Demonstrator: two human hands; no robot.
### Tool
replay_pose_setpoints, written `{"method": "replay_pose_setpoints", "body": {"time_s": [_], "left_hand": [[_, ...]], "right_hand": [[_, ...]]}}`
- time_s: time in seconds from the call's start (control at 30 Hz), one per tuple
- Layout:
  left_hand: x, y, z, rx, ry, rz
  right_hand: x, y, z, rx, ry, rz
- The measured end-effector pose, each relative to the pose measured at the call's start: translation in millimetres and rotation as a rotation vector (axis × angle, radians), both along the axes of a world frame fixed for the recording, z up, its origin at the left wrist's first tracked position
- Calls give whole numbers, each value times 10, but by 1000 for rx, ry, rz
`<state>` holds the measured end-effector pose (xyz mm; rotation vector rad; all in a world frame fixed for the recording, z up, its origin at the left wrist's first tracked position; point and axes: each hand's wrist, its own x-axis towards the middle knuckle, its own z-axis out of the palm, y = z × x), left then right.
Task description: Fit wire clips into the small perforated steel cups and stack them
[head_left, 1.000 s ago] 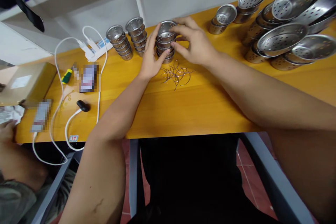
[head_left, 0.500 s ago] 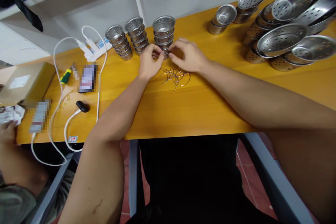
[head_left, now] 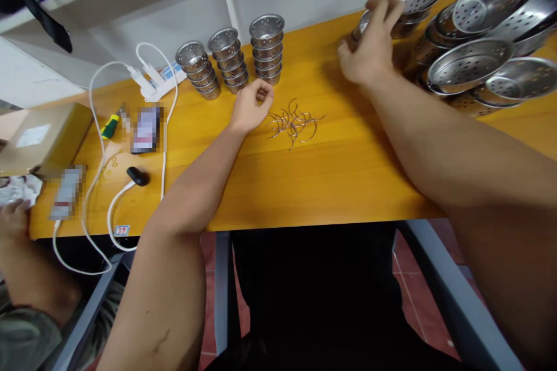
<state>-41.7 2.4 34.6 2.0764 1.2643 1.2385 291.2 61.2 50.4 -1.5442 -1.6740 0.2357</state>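
Three stacks of perforated metal cups stand at the back of the table: a left stack (head_left: 201,72), a middle stack (head_left: 229,58) and a right stack (head_left: 267,49). My left hand (head_left: 253,105) rests just in front of the right stack with its fingers curled; whether anything small is between them is hidden. A tangle of thin curved wires (head_left: 293,123) lies beside it. Farther right, my right hand (head_left: 372,46) reaches with spread fingers over a small metal cup (head_left: 360,26), which it partly covers. I cannot tell whether it touches the cup.
Larger perforated metal cups (head_left: 470,66) crowd the right rear. On the left are a power strip (head_left: 163,84), cables, a phone (head_left: 147,129), a screwdriver (head_left: 110,126), a black plug (head_left: 137,176) and a cardboard box (head_left: 47,136). Another person's hand (head_left: 14,219) is at the left edge.
My right hand has moved away from the right stack, rightward and back to the small cup. The right stack has shifted slightly back and left. My left hand has barely moved.
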Motion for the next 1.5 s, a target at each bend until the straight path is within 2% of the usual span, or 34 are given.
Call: {"method": "replay_pose_setpoints", "body": {"time_s": [0.07,0.13,0.17,0.2,0.27,0.33,0.37,0.47,0.7,0.8,0.9,1.0,1.07,1.13,1.3,1.5], "left_hand": [[-10,0,-8,3,9,-21],[-26,9,-20,4,18,-41],[-34,16,-26,3,21,-52],[-42,22,-31,2,22,-61],[-51,27,-32,2,17,-78],[-52,21,-21,4,5,-90],[-52,14,-14,5,1,-95],[-55,5,-14,14,11,-120],[-88,82,-156,91,15,-127],[-83,78,-100,113,-16,-164],[-75,54,22,79,-26,-177],[-57,19,107,-25,-92,-205],[-34,-13,122,-101,-168,-233],[-11,-47,115,-171,-241,-263],[-24,-56,77,-300,-318,-289],[-83,-16,79,-248,-295,-267]], "right_hand": [[200,142,-151,-43,17,-136],[373,320,-362,-19,46,-148],[444,415,-470,49,58,-146],[500,506,-568,145,64,-126],[550,641,-699,394,63,12],[499,671,-728,542,51,154],[433,640,-707,545,40,194],[116,399,-557,413,11,200],[-666,-470,-41,312,97,422],[-881,-774,102,294,102,588],[-1068,-957,112,151,268,717],[-1212,-1025,58,-16,487,799],[-1255,-1038,45,-56,540,819],[-1241,-1044,73,-30,503,795],[-1051,-1015,221,108,250,752],[-935,-923,266,131,221,771]]}}
